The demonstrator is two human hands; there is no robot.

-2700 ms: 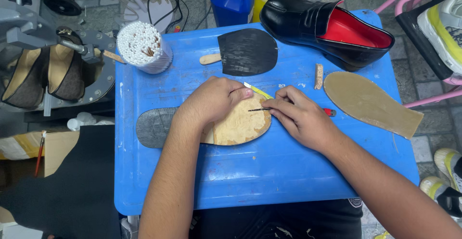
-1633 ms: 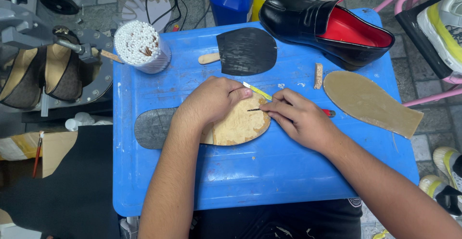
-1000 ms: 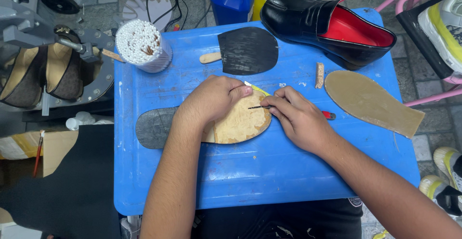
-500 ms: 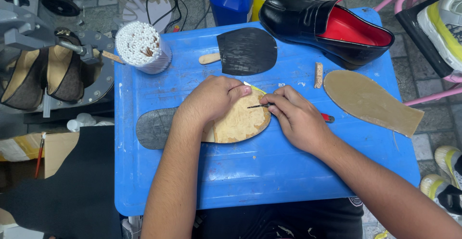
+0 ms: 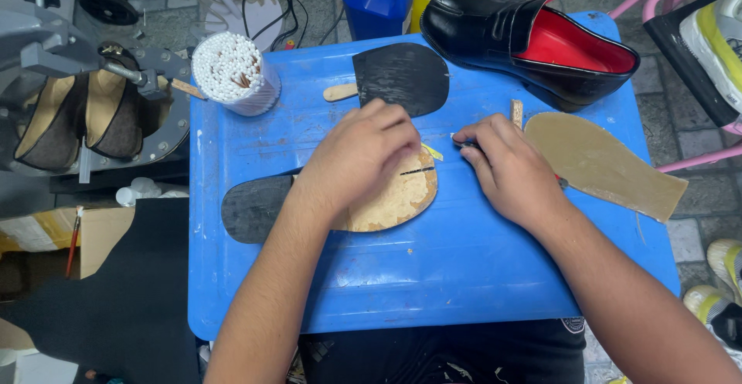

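My left hand point(image 5: 359, 160) presses flat on the tan sole point(image 5: 390, 198) at mid-table point(image 5: 464, 276). My right hand point(image 5: 510, 171) has withdrawn rightward, clenched on the thin tool point(image 5: 464, 144); a dark cut line now shows.

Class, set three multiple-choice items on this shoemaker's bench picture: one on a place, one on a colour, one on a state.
1. Where is the black shoe?
A. Far right corner of the blue table
B. Near left corner
C. On the floor

2. What colour is the shoe's lining?
A. Green
B. Red
C. White

3. What is the left hand doing?
A. Hanging clear of the table
B. Lifting the shoe
C. Pressing flat on the sole piece

Answers: 1 A, it lies at the table's far right edge. 2 B, the inside shows red. 3 C, the palm covers the sole piece while the right hand rests beside it.
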